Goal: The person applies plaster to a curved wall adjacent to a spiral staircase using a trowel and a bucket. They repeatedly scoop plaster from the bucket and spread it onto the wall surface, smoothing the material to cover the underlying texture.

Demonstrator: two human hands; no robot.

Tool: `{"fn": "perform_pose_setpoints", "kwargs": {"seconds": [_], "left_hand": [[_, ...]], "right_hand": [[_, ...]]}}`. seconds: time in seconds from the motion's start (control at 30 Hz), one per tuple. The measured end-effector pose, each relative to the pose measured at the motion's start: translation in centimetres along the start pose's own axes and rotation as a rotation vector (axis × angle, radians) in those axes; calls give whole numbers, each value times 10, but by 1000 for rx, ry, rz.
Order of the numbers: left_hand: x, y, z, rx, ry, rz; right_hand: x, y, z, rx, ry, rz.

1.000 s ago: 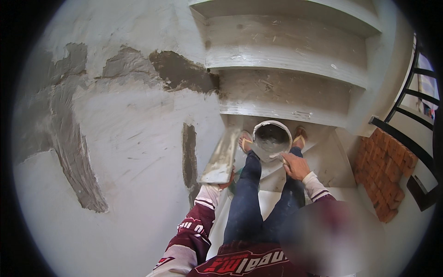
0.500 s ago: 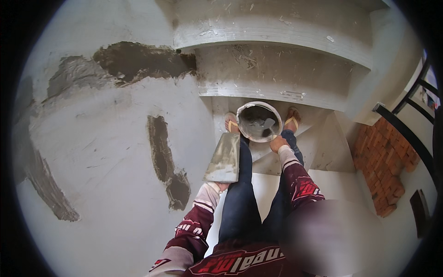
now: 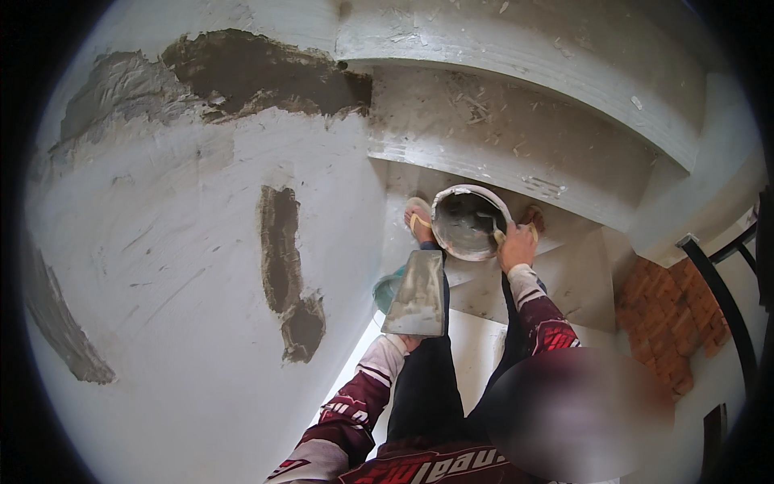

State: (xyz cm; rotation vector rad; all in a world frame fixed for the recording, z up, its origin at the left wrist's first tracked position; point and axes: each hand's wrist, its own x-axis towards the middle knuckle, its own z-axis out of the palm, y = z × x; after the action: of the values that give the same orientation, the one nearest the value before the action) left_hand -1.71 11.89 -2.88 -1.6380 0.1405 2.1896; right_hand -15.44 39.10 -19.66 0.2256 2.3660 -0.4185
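Note:
My left hand (image 3: 409, 342) grips a plastering float (image 3: 417, 298) from beneath. The float's flat grey face, smeared with plaster, is turned up, and its handle is hidden. Beyond it, between my sandalled feet, stands a round bucket (image 3: 451, 252) with a whitened rim and wet grey mix (image 3: 466, 218) inside. My right hand (image 3: 516, 247) is at the bucket's right rim, closed around the handle of a small trowel (image 3: 497, 234). The trowel's blade reaches down into the bucket, and I cannot tell how deep it sits in the mix.
The white wall (image 3: 185, 266) on the left carries darker plaster patches (image 3: 280, 250). Curved steps (image 3: 516, 113) littered with scraps rise ahead. A teal container (image 3: 385, 292) shows partly behind the float. At right are a dark railing (image 3: 721, 298) and orange bricks (image 3: 665, 315) below.
The view has shifted. My right hand is higher along the bucket's right rim, and the trowel blade has changed its angle inside. My left hand still holds the float level; the teal container has appeared.

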Motion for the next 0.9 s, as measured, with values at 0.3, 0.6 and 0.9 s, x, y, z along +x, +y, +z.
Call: {"fn": "perform_pose_setpoints", "kwargs": {"seconds": [0.3, 0.6, 0.9], "left_hand": [[-8, -1, 0, 75, 131, 58], [-50, 14, -59, -94, 34, 21], [-39, 3, -56, 1590, 54, 609]], "right_hand": [[70, -106, 8, -70, 271, -730], [28, -107, 3, -71, -143, -532], [93, -127, 8, -202, -86, -634]]}}
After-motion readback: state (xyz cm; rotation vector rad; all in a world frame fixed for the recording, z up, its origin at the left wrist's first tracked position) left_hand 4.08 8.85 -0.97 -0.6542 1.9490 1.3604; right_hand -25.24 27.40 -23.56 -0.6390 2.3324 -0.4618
